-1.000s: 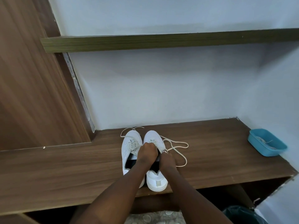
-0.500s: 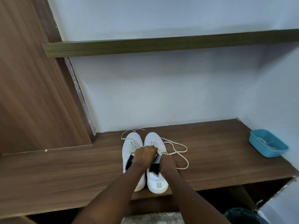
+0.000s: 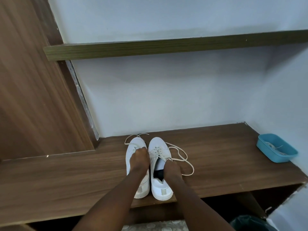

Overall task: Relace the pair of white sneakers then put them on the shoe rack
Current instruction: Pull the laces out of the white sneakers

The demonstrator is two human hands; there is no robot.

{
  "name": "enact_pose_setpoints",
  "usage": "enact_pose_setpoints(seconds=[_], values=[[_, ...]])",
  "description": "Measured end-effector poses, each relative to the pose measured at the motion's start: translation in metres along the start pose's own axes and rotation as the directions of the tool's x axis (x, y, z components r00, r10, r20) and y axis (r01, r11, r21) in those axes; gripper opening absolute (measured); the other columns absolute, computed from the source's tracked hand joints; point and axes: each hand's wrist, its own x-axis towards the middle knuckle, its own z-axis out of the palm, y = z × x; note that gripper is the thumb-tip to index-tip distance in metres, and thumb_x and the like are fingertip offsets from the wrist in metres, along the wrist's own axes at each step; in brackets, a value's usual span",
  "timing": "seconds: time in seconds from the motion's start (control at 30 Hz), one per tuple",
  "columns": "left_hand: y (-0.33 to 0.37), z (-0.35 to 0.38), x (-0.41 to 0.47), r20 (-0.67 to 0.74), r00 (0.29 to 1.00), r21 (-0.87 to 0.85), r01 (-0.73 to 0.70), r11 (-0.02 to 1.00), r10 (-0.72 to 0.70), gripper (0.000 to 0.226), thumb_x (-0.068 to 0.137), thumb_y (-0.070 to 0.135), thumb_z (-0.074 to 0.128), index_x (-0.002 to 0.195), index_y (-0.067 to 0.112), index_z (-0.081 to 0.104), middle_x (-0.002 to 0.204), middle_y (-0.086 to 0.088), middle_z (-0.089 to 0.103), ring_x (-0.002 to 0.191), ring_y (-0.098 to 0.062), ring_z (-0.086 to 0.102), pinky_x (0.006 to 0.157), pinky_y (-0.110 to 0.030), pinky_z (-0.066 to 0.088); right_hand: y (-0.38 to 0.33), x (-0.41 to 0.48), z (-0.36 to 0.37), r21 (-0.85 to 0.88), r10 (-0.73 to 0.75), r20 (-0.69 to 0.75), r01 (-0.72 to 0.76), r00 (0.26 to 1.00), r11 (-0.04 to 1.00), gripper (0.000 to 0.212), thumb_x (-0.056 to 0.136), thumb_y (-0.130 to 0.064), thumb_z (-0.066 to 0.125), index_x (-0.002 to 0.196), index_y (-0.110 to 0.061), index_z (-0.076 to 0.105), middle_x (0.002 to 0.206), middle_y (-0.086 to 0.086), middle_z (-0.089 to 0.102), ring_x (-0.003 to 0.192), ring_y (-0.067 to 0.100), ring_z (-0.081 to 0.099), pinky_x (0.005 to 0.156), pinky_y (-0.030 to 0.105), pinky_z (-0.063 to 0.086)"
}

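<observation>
Leftward off the right sneaker [image 3: 158, 145] went the left hand [image 3: 139, 158], which now lay over the lace area of the left sneaker [image 3: 135, 144] and left the right shoe's laced eyelets uncovered; the right hand [image 3: 171, 170] had hardly shifted.

Behind everything stood a pale blue wall [image 3: 166, 97], with a brown wood panel [image 3: 33, 80] filling the left side. Below ran the long wooden worktop [image 3: 66, 177], and above it a narrow dark wooden shelf [image 3: 166, 46] was fixed to the wall. At the worktop's far right end, well apart from the shoes, sat a blue plastic tray [image 3: 262, 145] with pale cords in it.

Both white sneakers stood side by side near the worktop's front edge, toes toward the wall, just beside each other. The left hand's fingers were bent down onto the left sneaker; whether they gripped its lace could not be told. The right hand was at the collar of the right sneaker, its fingertips pinching the loose lace [image 3: 184, 155], which looped out across the worktop to the right of that shoe.
</observation>
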Motion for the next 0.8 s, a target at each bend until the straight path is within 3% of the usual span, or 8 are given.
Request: enact_pose_setpoints(seconds=[0.13,0.2,0.27,0.37,0.43,0.53,0.67,0.8], values=[[0.003,0.004,-0.002,-0.004,0.954,0.033,-0.299,0.954,0.3,0.034,0.086,0.004,0.048,0.118,0.01,0.06,0.111,-0.007,0.063,0.103,-0.028,0.059,0.077,-0.035,0.05,0.001,0.001,0.0,0.0,-0.02,-0.016,0.02,1.0,1.0,0.034,0.097,-0.002,0.037,0.129,-0.006,0.045,0.134,0.01,0.05,0.126,0.023,0.049,0.098,0.028,0.04],[0.007,0.007,-0.003,0.022,0.909,0.088,-0.417,0.904,0.417,0.023,0.075,0.005,0.063,0.095,0.013,0.072,0.086,-0.006,0.068,0.084,-0.027,0.065,0.061,-0.032,0.053,0.001,0.0,0.001,0.003,-0.014,-0.019,0.014,1.0,1.0,0.032,0.097,-0.004,0.038,0.128,-0.006,0.045,0.133,0.01,0.051,0.125,0.023,0.049,0.098,0.028,0.041],[0.008,0.01,-0.003,0.096,0.9,0.151,-0.436,0.887,0.425,0.011,0.057,0.011,0.079,0.062,0.019,0.072,0.059,0.002,0.063,0.059,-0.018,0.062,0.045,-0.024,0.049,0.001,0.0,0.001,0.011,-0.001,-0.015,0.001,1.0,1.0,0.031,0.098,-0.006,0.038,0.127,-0.007,0.046,0.132,0.01,0.052,0.124,0.023,0.05,0.097,0.029,0.041],[0.008,0.012,-0.001,0.065,0.92,0.153,-0.393,0.907,0.387,0.02,0.048,0.01,0.085,0.05,0.018,0.068,0.049,0.002,0.059,0.05,-0.015,0.058,0.039,-0.022,0.046,0.0,-0.001,0.0,0.023,0.01,-0.01,-0.01,1.0,1.0,0.032,0.097,-0.006,0.038,0.128,-0.007,0.046,0.132,0.01,0.052,0.123,0.024,0.051,0.097,0.029,0.042],[0.008,0.005,-0.005,0.042,0.93,0.127,-0.368,0.921,0.366,0.006,0.069,0.004,0.072,0.067,0.009,0.07,0.067,-0.008,0.065,0.067,-0.024,0.064,0.052,-0.028,0.049,0.0,-0.001,0.001,0.022,0.008,-0.012,-0.008,1.0,1.0,0.032,0.097,-0.005,0.038,0.128,-0.007,0.045,0.132,0.011,0.052,0.123,0.024,0.051,0.097,0.029,0.042],[0.003,-0.003,-0.004,-0.037,0.982,0.086,-0.184,0.979,0.188,0.022,0.093,0.008,0.042,0.099,0.005,0.063,0.1,-0.012,0.064,0.097,-0.026,0.058,0.073,-0.032,0.045,0.0,-0.002,0.001,0.036,0.016,-0.01,-0.015,1.0,0.999,0.032,0.097,-0.004,0.036,0.127,-0.007,0.045,0.132,0.011,0.052,0.123,0.024,0.051,0.096,0.029,0.042],[-0.011,-0.009,0.003,-0.079,0.997,0.004,-0.007,1.0,0.007,0.02,0.094,0.014,0.043,0.105,0.007,0.059,0.106,-0.012,0.062,0.1,-0.028,0.059,0.076,-0.034,0.046,0.0,-0.002,-0.001,0.054,0.017,-0.009,-0.017,1.0,0.998,0.032,0.096,-0.002,0.035,0.126,-0.007,0.044,0.132,0.011,0.052,0.123,0.025,0.051,0.095,0.029,0.042],[-0.011,-0.005,0.002,-0.007,0.995,0.087,-0.099,0.991,0.1,0.028,0.092,0.011,0.045,0.116,0.012,0.057,0.116,-0.007,0.058,0.107,-0.023,0.055,0.081,-0.031,0.046,-0.001,-0.003,0.0,0.051,0.022,-0.01,-0.021,1.0,0.998,0.031,0.097,-0.003,0.036,0.127,-0.007,0.044,0.132,0.011,0.052,0.123,0.024,0.051,0.096,0.029,0.042]])
